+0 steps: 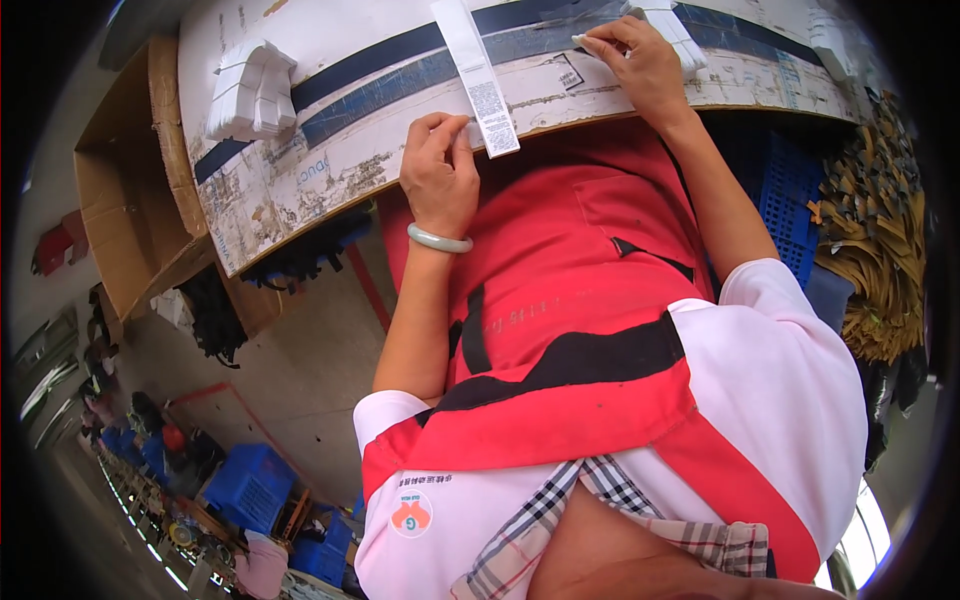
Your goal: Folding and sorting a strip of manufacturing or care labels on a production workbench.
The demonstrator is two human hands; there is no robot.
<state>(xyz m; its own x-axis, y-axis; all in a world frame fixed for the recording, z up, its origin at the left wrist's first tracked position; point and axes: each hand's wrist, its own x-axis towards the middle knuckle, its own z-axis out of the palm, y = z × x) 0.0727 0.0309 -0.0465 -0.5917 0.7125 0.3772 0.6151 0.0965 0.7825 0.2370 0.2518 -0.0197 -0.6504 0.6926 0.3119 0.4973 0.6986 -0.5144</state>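
Observation:
A long white printed label (480, 90) lies across the work table, its near end hanging just over the front edge. Left of that end is my left hand (440, 172), with fingers curled and thumb and forefinger drawn together; whether anything sits between them is hidden. My right hand (645, 72) is farther out over the table, pinching a small white piece (579, 40) at its fingertips. Just beyond its knuckles stands a stack of white labels (672, 32). Some clear plastic film (590, 17) lies near these fingers.
Folded white label bundles (252, 92) sit at the table's left end. An open cardboard box (130, 190) stands left of the worn table (350, 170). At right are a blue crate (790, 205) and a pile of brown strips (880, 240). My red apron meets the table edge.

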